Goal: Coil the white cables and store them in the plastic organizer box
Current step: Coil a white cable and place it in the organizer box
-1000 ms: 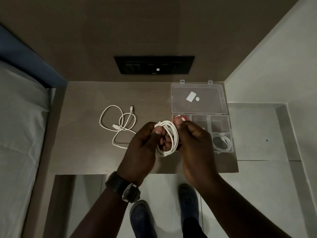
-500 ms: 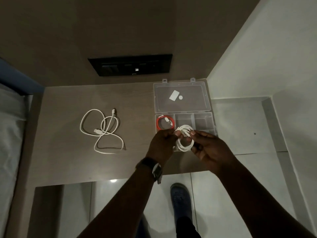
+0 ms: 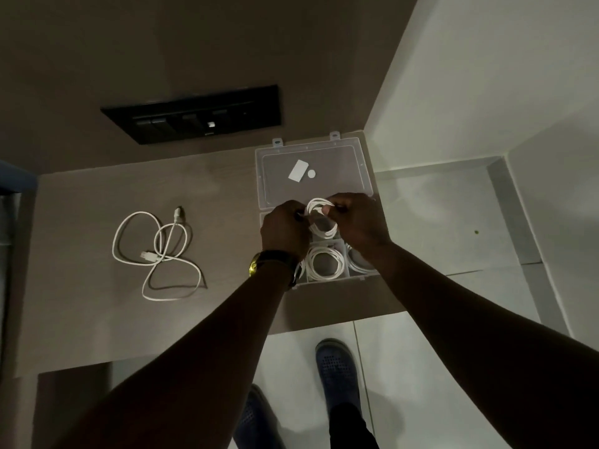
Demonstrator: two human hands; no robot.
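Both hands meet over the plastic organizer box (image 3: 366, 176): the left hand (image 3: 285, 231) and the right hand (image 3: 359, 225) each pinch one side of a coiled white cable (image 3: 321, 218), fingers closed on its loops. That coil is a small, tight ring of several thin white turns, held just above the back row of compartments; whether it touches the box cannot be told. A dark wristwatch (image 3: 278, 264) with a gold-coloured edge sits on the left wrist.

Nearest the viewer, two dark shoes (image 3: 337, 371) stand on the pale tiled floor. On the wooden tabletop (image 3: 81, 319) lies one loose white cable (image 3: 158, 254), uncoiled in sprawling loops with both plugs showing, well to the left of the box.

Inside the box, one stored coil (image 3: 325, 264) fills the middle front compartment; another pale coil shows partly in the compartment to its right. So four white cables are visible. The clear lid lies open behind, bearing two small white stickers. Farther back, one black switch panel (image 3: 194, 115) is set in the wall.
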